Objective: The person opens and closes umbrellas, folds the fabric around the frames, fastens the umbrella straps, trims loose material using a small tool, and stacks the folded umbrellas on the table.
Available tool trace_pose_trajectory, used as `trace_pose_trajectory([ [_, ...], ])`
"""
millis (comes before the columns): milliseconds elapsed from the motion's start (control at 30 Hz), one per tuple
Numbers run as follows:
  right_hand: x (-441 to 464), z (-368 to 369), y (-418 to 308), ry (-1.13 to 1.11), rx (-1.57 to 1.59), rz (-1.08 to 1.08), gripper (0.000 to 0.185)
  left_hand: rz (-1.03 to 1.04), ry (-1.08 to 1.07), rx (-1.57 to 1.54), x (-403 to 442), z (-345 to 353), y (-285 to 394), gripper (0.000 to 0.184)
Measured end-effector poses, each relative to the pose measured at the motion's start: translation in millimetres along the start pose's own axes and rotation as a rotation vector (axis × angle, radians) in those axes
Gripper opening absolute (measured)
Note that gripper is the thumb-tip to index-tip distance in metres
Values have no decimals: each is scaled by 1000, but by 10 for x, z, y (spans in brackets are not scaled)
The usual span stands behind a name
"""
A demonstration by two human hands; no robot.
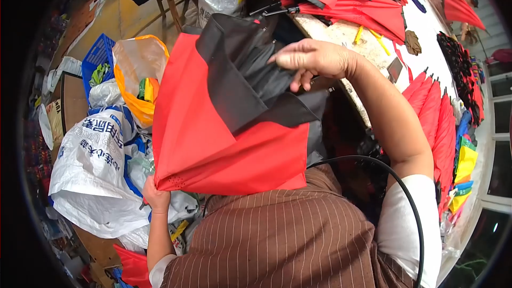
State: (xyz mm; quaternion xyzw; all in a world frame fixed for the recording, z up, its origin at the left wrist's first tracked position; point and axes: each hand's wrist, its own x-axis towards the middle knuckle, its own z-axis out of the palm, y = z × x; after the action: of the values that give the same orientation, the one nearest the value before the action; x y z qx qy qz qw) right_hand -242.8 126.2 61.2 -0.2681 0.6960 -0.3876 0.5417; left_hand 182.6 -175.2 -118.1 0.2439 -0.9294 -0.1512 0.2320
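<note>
A red umbrella (213, 154) with a wide black border lies loosely folded across my front, its gathered top pointing to the lower left. My left hand (156, 196) is closed around that gathered end. Over the black border, at the umbrella's wide end, is my right hand (314, 61), with thumb and fingers apart and the other fingertips hanging down. Nothing shows between them; whether a fingertip touches the cloth I cannot tell. The umbrella's shaft and most ribs are hidden in the dark folds.
More red-and-black umbrellas (352, 0) are piled on the table (368, 48), and closed red ones (434, 128) stand to the right. White sacks (96, 170), an orange-edged bag (141, 69) and a blue basket (98, 56) lie left. A black cable (397, 178) arcs beside my right arm. Another person (469, 2) is at far right.
</note>
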Motion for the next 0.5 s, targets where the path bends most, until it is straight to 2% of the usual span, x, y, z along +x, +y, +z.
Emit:
trace_pose_trajectory([
  [33, -51, 20, -60, -84, -43, 30, 47, 7, 11, -3, 41, -41, 23, 22],
  [67, -87, 23, -121, -77, -49, 26, 47, 86, 34, 29, 94, -116, 50, 22],
  [167, -227, 10, -244, -469, -628, 269, 49, 324, 112, 149, 325, -412, 158, 23],
  [200, -255, -98, -91, -455, -631, 270, 49, 404, 144, 200, 448, -537, 175, 23],
  [267, -50, 178, 88, -506, -347, 45, 48, 461, 204, 369, 766, -880, 199, 19],
  [333, 260, 395, 203, -511, -40, -184, 47, 519, 362, 433, 1214, -1287, 275, 24],
  [400, 883, 477, 6, -430, 287, -421, 47, 458, 552, 434, 1519, -1671, 837, 36],
  [433, 758, 274, 297, -371, 436, -556, 47, 483, 593, 298, 1673, -1907, 706, 39],
  [500, 356, 616, -40, 170, -386, -1134, 56, 338, 842, -78, 1778, -1879, 652, 41],
])
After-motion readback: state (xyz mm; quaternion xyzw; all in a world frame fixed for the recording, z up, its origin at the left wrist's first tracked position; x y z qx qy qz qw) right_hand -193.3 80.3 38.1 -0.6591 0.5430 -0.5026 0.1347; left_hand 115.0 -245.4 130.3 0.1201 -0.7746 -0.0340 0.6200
